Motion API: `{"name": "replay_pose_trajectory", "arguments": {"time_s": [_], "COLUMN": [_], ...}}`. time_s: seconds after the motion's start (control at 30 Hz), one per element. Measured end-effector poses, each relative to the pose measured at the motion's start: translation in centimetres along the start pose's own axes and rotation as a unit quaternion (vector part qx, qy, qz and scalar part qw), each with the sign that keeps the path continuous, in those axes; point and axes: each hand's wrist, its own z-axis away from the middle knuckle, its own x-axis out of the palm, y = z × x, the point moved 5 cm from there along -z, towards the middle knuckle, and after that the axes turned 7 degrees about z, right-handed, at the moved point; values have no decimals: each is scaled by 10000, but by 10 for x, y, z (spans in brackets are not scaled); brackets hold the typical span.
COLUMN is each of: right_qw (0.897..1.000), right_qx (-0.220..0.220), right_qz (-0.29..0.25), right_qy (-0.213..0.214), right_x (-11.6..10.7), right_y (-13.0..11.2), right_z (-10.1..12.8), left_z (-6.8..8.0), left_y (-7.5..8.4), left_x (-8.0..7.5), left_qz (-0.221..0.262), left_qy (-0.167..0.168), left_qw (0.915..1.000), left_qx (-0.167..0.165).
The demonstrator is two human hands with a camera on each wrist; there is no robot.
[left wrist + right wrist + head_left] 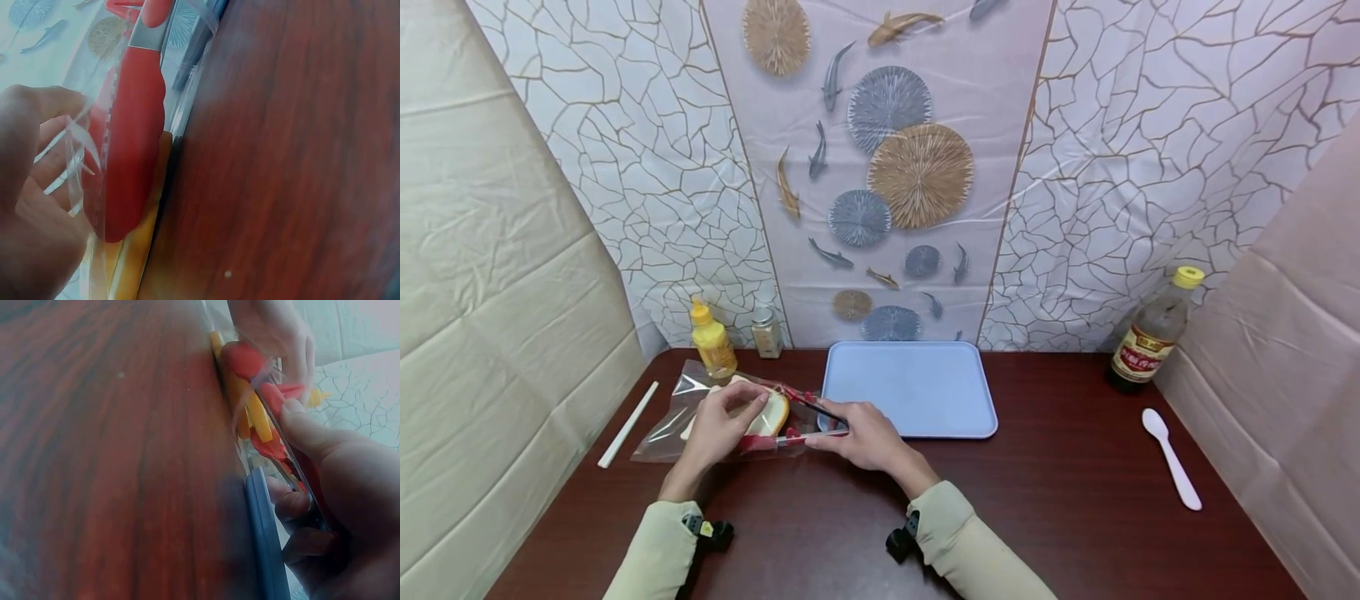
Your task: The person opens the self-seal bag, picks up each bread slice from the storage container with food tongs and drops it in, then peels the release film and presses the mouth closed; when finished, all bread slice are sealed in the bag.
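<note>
A clear plastic bag (658, 435) lies on the table at the left with white bread slices (771, 415), edged in orange crust, inside it. My left hand (718, 421) pinches the bag's film near its mouth, as the left wrist view shows at close range. My right hand (867, 435) grips metal tongs with red scalloped heads (128, 144). The tongs stand spread, their heads at the bag's mouth, one close along the bread's crust (257, 419). Part of the bread is hidden behind my left hand.
Right behind my right hand lies a light blue tray (910, 387). A yellow squeeze bottle (715, 346) and a shaker jar (767, 333) stand behind the bag. White chopsticks (628, 425) lie at far left; a sauce bottle (1150, 337) and white spoon (1172, 458) are at right.
</note>
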Motion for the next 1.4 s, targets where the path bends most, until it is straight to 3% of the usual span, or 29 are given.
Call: {"name": "replay_pose_trajectory", "arguments": {"time_s": [0.4,0.7,1.1,1.27,1.4], "right_qw": [9979,9980,9982,9984,9964], "right_qx": [-15,124,199,197,481], "right_qz": [-610,-555,-546,-496,-686], "right_qy": [-212,-270,-148,168,156], "right_x": [-9,-21,-53,-73,-86], "right_y": [11,24,57,70,83], "right_z": [9,25,59,76,91], "left_z": [1,-1,1,0,0], "left_y": [-8,-9,-9,-11,-12], "left_x": [7,8,5,5,4], "left_qz": [46,-172,-327,-346,-398], "left_qy": [-236,-224,-119,-105,-75], "left_qw": [9996,9994,9993,9992,9990], "left_qx": [-124,-192,-113,-147,-174]}}
